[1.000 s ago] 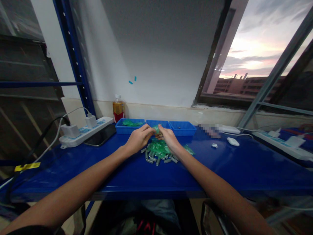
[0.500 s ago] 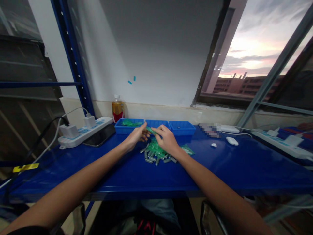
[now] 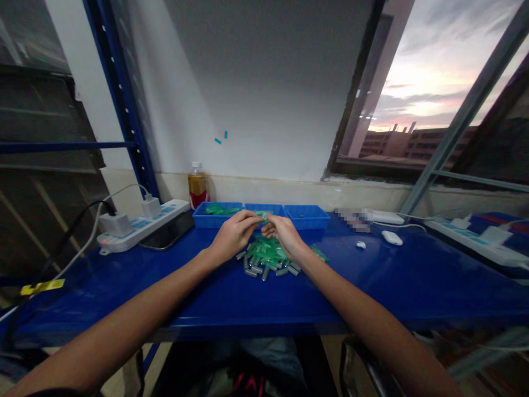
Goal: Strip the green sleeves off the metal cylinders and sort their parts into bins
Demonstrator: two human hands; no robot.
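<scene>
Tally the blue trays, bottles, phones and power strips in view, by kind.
Blue trays: 3
Bottle: 1
Phone: 1
Power strips: 2
Total: 7

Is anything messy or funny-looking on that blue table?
A loose heap of small grey metal cylinders and green plastic pieces lies spilled on the blue metal table, in front of the three blue plastic trays rather than in them. Two tiny teal scraps are stuck on the white wall.
</scene>
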